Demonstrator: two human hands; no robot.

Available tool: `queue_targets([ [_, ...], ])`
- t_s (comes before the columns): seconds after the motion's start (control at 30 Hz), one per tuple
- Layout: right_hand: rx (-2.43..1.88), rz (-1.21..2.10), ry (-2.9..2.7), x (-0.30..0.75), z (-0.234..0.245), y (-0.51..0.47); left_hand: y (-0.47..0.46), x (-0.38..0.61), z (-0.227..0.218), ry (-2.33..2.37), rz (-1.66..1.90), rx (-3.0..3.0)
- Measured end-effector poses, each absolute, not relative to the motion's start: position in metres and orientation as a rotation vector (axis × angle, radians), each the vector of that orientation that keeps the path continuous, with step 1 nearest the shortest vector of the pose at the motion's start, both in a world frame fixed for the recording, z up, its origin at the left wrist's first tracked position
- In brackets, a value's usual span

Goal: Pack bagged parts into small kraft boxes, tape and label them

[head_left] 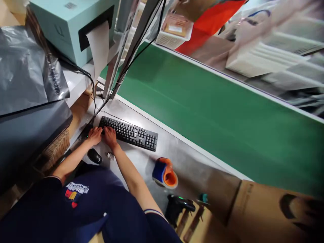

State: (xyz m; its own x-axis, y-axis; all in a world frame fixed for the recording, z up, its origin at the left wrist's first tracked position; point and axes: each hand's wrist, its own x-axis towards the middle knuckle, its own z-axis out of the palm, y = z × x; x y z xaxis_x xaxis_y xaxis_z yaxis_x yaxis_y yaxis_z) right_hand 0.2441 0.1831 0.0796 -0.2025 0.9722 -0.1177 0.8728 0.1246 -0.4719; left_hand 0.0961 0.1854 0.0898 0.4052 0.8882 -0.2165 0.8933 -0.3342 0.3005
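A black keyboard [129, 131] lies at a slant on the grey metal worktop. My right hand [110, 136] rests on its left end, palm down, fingers reaching over the keys. Just left of it, my left hand [95, 135] is at the keyboard's left edge, fingers stretched forward and holding nothing that I can see. A small dark object [86, 131] is partly hidden beside my left hand. Below the hands sits a black mouse [94, 156], touched by neither hand.
A blue and orange tape dispenser [165, 172] and a black handheld scanner [178, 207] are to the right. Beyond runs a green conveyor belt [215, 111]. A label printer [73, 30] with paper hanging out is upper left; a cardboard box [255, 209] is lower right.
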Motion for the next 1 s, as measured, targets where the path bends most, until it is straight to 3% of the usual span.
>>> queue_targets([
  [0.4, -2.131, 0.530, -1.592, 0.336, 0.058, 0.104, 0.181, 0.106, 0.085, 1.579, 0.092, 2.209],
  [0.77, -2.254, 0.556, -1.604, 0.351, 0.078, 0.160, 0.191, 0.109, 0.103, 1.611, 0.057, 2.151],
  [1.0, -1.932, 0.598, -1.232, 0.343, 0.100, 0.104, 0.130, 0.137, 0.104, 1.510, 0.251, 2.037],
])
